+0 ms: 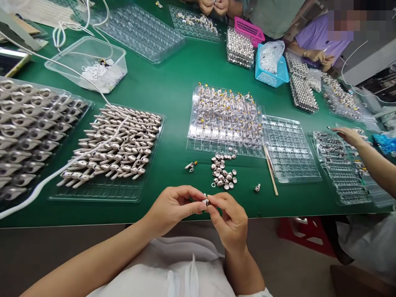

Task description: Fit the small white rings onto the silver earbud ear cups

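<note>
My left hand [173, 206] and my right hand [230, 218] meet at the near edge of the green table [176, 86]. Both pinch one small white earbud part [206, 201] between their fingertips. Just beyond them lies a heap of small silver caps [222, 171]. One loose white piece [191, 166] lies to the left of the heap, and a single cap [257, 188] to its right. A thin wooden stick [271, 171] rests beside the heap.
A clear tray of white stems [114, 144] sits left, a filled tray [224, 115] and an emptier one [289, 148] ahead. Another person's hand [348, 134] reaches over trays at right. Other people's hands, a blue basket [272, 68] and a pink one [249, 29] stand at the far side.
</note>
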The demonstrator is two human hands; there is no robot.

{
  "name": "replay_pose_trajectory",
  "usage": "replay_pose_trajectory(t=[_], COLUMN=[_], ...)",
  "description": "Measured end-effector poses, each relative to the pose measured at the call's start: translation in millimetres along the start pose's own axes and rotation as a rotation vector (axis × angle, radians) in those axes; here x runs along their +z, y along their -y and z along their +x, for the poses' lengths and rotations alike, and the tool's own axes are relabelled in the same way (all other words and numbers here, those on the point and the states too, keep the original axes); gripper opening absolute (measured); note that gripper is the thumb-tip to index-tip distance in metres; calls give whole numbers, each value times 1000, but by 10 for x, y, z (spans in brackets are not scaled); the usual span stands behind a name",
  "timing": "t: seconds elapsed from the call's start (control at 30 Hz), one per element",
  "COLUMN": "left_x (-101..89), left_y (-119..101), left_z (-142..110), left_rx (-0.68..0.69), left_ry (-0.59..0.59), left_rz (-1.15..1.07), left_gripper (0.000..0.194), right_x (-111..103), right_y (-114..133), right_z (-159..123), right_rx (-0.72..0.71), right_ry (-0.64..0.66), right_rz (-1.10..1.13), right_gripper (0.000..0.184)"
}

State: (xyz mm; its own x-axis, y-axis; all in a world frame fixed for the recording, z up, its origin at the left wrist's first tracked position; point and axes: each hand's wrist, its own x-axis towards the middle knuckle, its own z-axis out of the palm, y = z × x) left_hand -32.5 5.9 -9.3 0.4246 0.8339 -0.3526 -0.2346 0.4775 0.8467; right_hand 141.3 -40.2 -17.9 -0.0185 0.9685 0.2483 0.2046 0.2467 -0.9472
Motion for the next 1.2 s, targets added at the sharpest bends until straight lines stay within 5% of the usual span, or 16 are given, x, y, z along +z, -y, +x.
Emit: replay_pose_trajectory(t=[0.37, 0.6, 1.1, 1.2], left_x=[12, 93, 138, 131], left_y=[34, 13, -12, -32], left_z=[11, -12, -38, -28], left_rx=[-86, -46, 12, 10], left_ry=[10, -115, -171, -178], left_rz=[-87, -20, 44, 15], left_gripper=[16, 18, 17, 17], right_x=[80, 113, 164, 195], right_y=[7, 27, 20, 4], right_z=[-9, -24, -59, -56], right_rx=[-54, -155, 25, -126], right_ry=[-66, -102, -94, -130], right_rz=[-158, -277, -197, -285], right_gripper=[35, 38, 23, 29])
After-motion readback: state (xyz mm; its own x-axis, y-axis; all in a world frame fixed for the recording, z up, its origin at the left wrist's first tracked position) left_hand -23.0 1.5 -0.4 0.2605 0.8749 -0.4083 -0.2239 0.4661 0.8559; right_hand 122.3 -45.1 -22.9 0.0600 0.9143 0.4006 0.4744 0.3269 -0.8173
